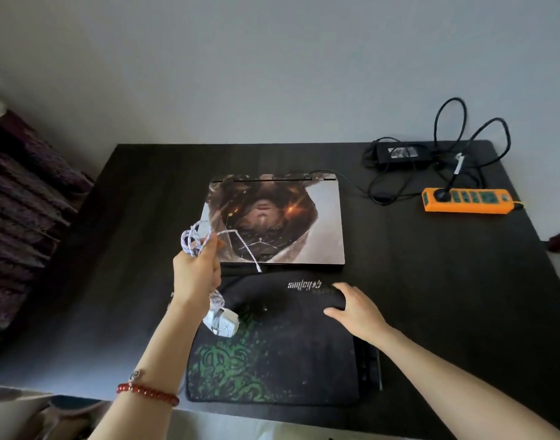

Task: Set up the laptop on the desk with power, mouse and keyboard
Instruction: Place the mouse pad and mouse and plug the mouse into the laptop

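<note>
A closed laptop (291, 223) with a picture on its lid lies mid-desk. Its black power brick (399, 153) sits at the back right, with a cable running to the laptop and a plug in the orange power strip (467, 201). My left hand (197, 271) is raised and shut on a bundle of white braided mouse cable (196, 239). The white mouse (221, 322) dangles below that hand, over a black and green mouse pad (272, 360). My right hand (356, 308) grips the pad's far edge. A black keyboard (369, 363) peeks out from under the pad's right side.
The dark desk (446, 296) stands against a pale wall. Black cable loops (453, 128) rise behind the power brick. A dark patterned fabric (21, 211) lies off the desk's left edge.
</note>
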`<state>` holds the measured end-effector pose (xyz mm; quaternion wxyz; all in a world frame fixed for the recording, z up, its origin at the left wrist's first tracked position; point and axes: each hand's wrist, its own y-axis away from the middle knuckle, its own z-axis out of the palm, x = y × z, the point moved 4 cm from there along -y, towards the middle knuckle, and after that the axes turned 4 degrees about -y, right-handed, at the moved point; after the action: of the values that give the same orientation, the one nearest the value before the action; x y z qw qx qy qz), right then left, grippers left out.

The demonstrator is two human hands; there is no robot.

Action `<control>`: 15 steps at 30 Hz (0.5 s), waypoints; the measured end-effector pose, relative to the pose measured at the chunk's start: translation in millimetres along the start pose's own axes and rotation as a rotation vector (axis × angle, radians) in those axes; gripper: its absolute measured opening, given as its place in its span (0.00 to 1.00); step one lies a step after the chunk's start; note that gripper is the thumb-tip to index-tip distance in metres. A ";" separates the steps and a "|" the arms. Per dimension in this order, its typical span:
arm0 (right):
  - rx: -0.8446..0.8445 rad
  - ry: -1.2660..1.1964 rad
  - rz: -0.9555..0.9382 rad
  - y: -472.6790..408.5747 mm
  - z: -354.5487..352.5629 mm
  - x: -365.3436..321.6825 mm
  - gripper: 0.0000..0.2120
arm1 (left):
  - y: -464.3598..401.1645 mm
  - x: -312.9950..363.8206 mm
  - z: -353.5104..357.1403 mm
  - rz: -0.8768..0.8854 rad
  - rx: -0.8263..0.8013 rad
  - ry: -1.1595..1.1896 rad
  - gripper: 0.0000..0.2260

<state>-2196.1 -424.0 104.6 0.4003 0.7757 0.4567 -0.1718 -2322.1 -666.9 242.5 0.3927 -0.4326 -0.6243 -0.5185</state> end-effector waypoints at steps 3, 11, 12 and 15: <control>0.088 -0.343 0.086 5.2 -2.1 -3.4 0.23 | -0.6 3.9 7.2 -0.021 -0.121 0.086 0.13; 0.310 -0.393 -0.059 28.1 -81.1 -22.3 0.32 | -0.8 19.6 22.2 -0.097 -0.372 0.190 0.13; 0.353 -0.343 -0.012 30.1 -98.2 -12.4 0.29 | 1.1 23.5 31.3 -0.091 -0.416 0.188 0.13; 0.473 -0.114 0.158 41.9 -139.1 30.3 0.17 | 10.1 33.0 66.9 -0.093 -0.522 0.184 0.13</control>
<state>-2158.5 -309.6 191.2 0.2450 0.8700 0.3185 -0.2857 -2325.7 -595.6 266.3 0.2987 -0.4411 -0.4504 -0.7165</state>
